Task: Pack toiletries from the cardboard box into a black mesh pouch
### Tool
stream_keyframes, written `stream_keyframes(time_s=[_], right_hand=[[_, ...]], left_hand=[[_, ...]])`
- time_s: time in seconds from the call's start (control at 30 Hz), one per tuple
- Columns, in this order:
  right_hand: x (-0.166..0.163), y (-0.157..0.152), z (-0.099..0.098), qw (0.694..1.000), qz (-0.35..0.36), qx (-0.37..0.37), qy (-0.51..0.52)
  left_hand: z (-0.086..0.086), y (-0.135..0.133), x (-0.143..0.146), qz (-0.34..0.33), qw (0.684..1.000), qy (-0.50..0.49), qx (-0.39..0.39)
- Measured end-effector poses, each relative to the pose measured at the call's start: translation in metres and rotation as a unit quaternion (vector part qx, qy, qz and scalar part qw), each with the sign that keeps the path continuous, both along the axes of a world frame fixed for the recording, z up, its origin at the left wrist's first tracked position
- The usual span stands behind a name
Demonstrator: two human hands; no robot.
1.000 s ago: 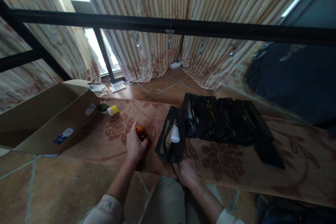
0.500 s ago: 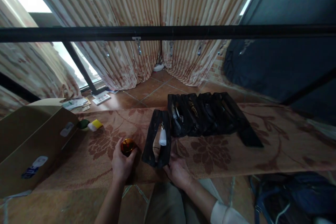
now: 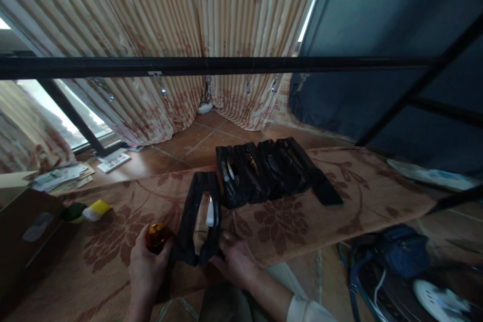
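Note:
My left hand (image 3: 148,265) is wrapped round a shiny amber jar (image 3: 157,236), its thumb close to the near-left side of a black mesh compartment (image 3: 185,225). This compartment opens upward and has a small white bottle (image 3: 210,215) inside. At its lower right side is my right hand (image 3: 237,257), fingers closed on the edge; the fingertips are partly hidden. Beyond it lies a row of joined black mesh compartments (image 3: 264,194) with small items in them, some gold-coloured, too dark to name. A flat black flap (image 3: 326,188) extends from the row's right end.
A patterned cloth (image 3: 287,221) covers the long low surface. At left stand a cardboard box (image 3: 22,231), a yellow-and-white item (image 3: 97,210) and a green round item (image 3: 73,212). A black metal bar (image 3: 226,65) with clips crosses ahead. A dark blue bag (image 3: 405,254) is at lower right.
My view has turned to the right, so everything sits further left in it. Both hands keep their holds, and the left hand with the amber jar appears slightly nearer the mesh compartment.

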State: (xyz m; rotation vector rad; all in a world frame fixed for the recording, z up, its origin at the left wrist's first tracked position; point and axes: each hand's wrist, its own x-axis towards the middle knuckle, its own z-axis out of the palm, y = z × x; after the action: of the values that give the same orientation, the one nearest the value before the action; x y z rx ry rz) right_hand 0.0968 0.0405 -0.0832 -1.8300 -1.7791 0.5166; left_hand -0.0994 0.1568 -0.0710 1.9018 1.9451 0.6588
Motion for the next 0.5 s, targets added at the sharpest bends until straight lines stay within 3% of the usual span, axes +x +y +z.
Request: stream_keyframes(time_s=[0.17, 0.33, 0.4, 0.5], right_hand=[[0.001, -0.002, -0.002, 1.000, -0.003, 0.009, -0.001], [0.004, -0.014, -0.007, 0.999, -0.017, 0.036, 0.024], [0.014, -0.025, -0.008, 0.995, -0.050, 0.053, 0.061], [0.055, -0.048, -0.007, 0.976, -0.164, 0.093, 0.111]], left_hand=[[-0.002, 0.002, -0.002, -0.002, 1.000, -0.001, -0.008], [0.007, 0.001, 0.002, 0.002, 1.000, -0.007, -0.015], [0.009, 0.002, 0.004, 0.006, 1.000, -0.010, -0.022], [0.002, 0.008, 0.000, 0.005, 0.999, -0.027, -0.022]])
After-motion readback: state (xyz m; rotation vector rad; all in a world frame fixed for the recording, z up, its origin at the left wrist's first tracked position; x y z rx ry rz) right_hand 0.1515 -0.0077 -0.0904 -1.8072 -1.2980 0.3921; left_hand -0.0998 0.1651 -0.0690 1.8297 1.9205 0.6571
